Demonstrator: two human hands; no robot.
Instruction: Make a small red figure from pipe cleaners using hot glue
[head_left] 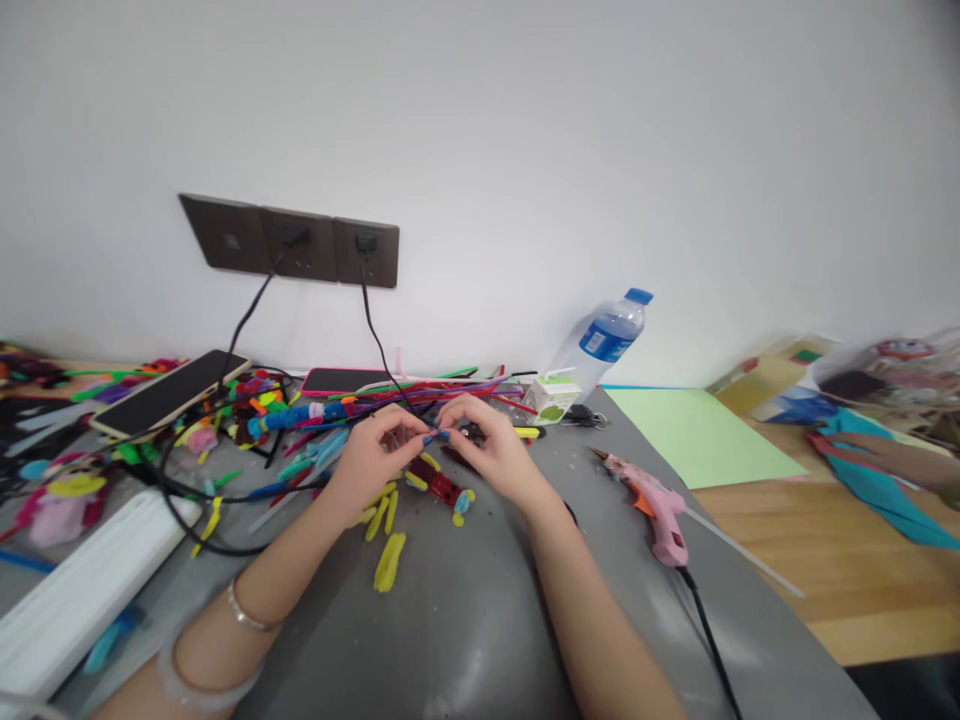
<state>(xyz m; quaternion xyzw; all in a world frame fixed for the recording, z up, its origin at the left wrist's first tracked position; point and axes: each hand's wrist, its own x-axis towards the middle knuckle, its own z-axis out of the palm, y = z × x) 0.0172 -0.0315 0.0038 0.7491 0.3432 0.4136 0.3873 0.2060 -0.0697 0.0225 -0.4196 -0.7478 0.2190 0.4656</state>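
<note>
My left hand (pixel 381 450) and my right hand (pixel 487 445) meet over the grey table, thumbs and forefingers pinched close together. Whatever sits between the fingertips is too small to make out. Just below them lies a small red, yellow and blue pipe-cleaner figure (pixel 444 487), touched by neither hand as far as I can see. Several yellow fuzzy pipe-cleaner pieces (pixel 388 562) rest on the table below my left hand. Behind my hands spreads a bundle of coloured pipe cleaners (pixel 480 384).
A pink glue gun (pixel 654 505) with a black cord lies to the right. Behind stand a water bottle (pixel 609 335) and a small carton (pixel 551 397). Phones, cables and a white power strip (pixel 90 590) crowd the left. Another person's hand (pixel 874 455) is at far right, beside green paper (pixel 697 435).
</note>
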